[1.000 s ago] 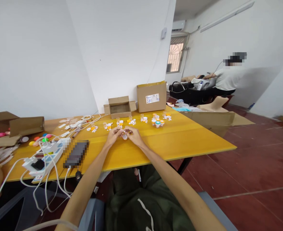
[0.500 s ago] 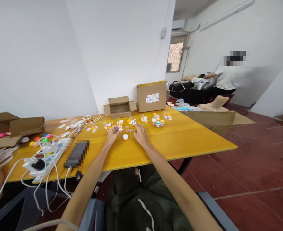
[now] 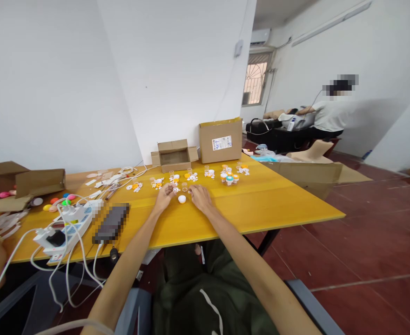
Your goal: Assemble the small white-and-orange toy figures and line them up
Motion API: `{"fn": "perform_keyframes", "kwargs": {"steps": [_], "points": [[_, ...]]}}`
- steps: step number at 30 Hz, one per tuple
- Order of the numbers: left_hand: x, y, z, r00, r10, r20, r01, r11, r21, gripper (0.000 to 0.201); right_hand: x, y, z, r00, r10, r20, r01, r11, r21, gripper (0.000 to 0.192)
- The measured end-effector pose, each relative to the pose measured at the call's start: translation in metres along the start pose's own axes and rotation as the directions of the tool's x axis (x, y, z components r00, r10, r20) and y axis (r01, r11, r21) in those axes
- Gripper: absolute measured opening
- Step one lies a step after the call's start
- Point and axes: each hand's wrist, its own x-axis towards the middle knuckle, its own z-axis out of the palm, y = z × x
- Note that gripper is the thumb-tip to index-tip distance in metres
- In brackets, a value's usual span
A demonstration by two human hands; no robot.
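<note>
Sorting small parts on the yellow surface (image 3: pixel 260 204): left hand (image 3: pixel 165 195) and right hand (image 3: pixel 198 197) flank a white cap (image 3: pixel 181 199); whether either grip pinches anything cannot be told; picking up the cap looks due next.

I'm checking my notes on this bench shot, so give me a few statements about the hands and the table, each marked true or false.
1. A small white cap lies on the yellow table between the left hand and the right hand. True.
2. The right hand grips the white cap. False: the cap lies beside it, untouched.
3. The open cardboard box stands beside the closed box. True.
4. The power strip lies right of both hands. False: it lies to their left.
</note>
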Motion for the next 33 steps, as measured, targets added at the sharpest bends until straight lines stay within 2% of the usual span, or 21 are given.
{"fn": "perform_keyframes", "kwargs": {"steps": [5,10,12,20,25,29,33], "points": [[0.001,-0.003,0.000,1.000,-0.009,0.025,0.009,1.000,0.000,0.017,0.005,0.009,0.013,0.998,-0.031,-0.061,0.043,0.977,0.207,0.021],[0.001,-0.001,0.000,0.999,0.022,0.044,-0.022,1.000,0.016,0.017,0.010,0.016,0.024,0.984,-0.100,-0.146,0.150,0.908,0.390,0.035],[0.000,0.001,0.000,0.998,0.047,0.047,-0.048,0.999,0.025,0.017,0.011,0.018,0.027,0.980,-0.130,-0.148,0.182,0.888,0.421,0.038],[-0.002,0.007,0.001,0.993,0.098,0.065,-0.103,0.992,0.068,0.020,0.014,0.021,0.030,0.981,-0.142,-0.134,0.188,0.880,0.437,0.028],[-0.003,0.005,0.000,0.991,0.115,0.074,-0.122,0.989,0.084,0.023,0.015,0.020,0.030,0.990,-0.101,-0.097,0.137,0.852,0.505,0.027],[-0.003,0.005,0.000,0.991,0.101,0.088,-0.109,0.991,0.081,0.024,0.015,0.019,0.028,0.992,-0.072,-0.102,0.120,0.777,0.618,0.026],[-0.003,0.007,0.000,0.994,0.076,0.082,-0.081,0.995,0.062,0.023,0.013,0.017,0.020,0.976,-0.075,-0.205,0.199,0.695,0.691,0.014]]}}
